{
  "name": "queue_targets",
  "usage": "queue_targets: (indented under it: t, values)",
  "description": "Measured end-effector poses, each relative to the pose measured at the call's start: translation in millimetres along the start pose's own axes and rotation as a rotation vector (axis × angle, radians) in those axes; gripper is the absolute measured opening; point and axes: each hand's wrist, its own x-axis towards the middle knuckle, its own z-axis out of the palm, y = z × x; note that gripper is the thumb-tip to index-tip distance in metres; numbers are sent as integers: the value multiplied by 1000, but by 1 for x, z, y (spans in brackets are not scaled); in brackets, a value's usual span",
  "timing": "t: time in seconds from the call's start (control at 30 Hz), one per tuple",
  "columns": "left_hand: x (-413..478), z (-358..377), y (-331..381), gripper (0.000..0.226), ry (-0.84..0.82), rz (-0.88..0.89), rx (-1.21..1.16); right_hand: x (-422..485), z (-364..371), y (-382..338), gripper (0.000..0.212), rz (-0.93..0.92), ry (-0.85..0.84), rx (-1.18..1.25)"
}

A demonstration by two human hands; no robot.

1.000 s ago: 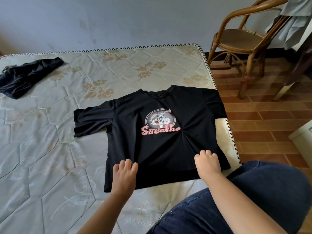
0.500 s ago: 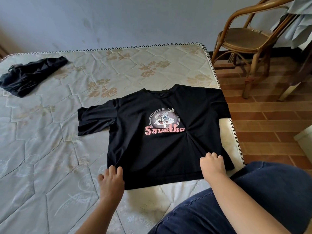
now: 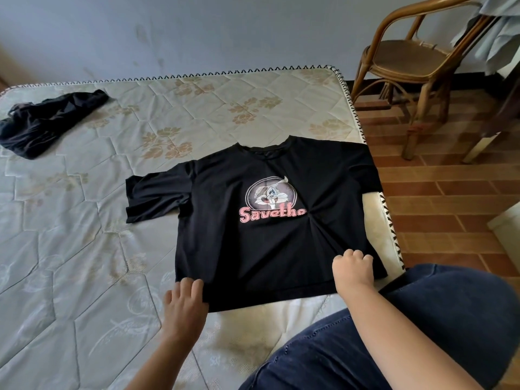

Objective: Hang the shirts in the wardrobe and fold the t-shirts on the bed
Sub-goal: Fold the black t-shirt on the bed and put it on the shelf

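2 grips clasp t-shirt (image 3: pixel 253 254) hem: left hand (image 3: pixel 184 301) at corner, right hand (image 3: pixel 353 267) near bed (image 3: pixel 389 235) edge.

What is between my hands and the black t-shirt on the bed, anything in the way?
Nothing visible. The left hand holds the black t-shirt at its lower left corner, and the right hand grips its hem near the right side.

A bent-rattan armchair with a woven brown seat (image 3: pixel 405 57) stands on a floor of reddish-brown rectangular tiles (image 3: pixel 439 198), against a scuffed pale blue-grey wall (image 3: pixel 197 32). A pale grey-green cloth (image 3: pixel 501 32) hangs over the chair's far side. A white boxy object (image 3: pixel 506 223) shows at the right edge.
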Motion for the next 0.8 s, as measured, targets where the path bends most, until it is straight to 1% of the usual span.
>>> queue_targets:
  t: [0.07, 0.13, 0.23, 0.33, 0.47, 0.53, 0.6, 0.67, 0.73, 0.8]
  values:
    - [0, 1, 0, 47, -104, -108, 23, 0, 1, -1, 38, -49, -7, 24]
    - [-2, 1, -2, 54, -133, -118, 43, -1, 1, -2, 39, -97, -2, 44]
    - [-5, 1, -8, 57, -112, -109, 59, -2, 1, -5, 38, -134, 4, 59]
    - [-9, 4, -12, 59, -130, -131, 73, -1, 1, -4, 41, -132, -7, 80]
    - [-4, 2, 6, 51, -116, -146, 30, 1, -2, 2, 48, -85, -19, 136]
    - [0, 0, 29, 42, -94, -50, -10, 3, -3, 8, 52, -47, -28, 152]
    - [8, 1, 58, 29, -78, 106, -53, 5, -2, 16, 53, -19, -38, 158]
    - [20, 2, 91, 20, -115, 233, -101, 8, -1, 26, 52, -14, -50, 167]
    - [35, 2, 121, 13, -186, 343, -91, 9, 2, 34, 48, -49, -60, 192]
    - [47, 3, 144, 34, -319, 424, -60, 9, 4, 37, 44, -88, -65, 212]
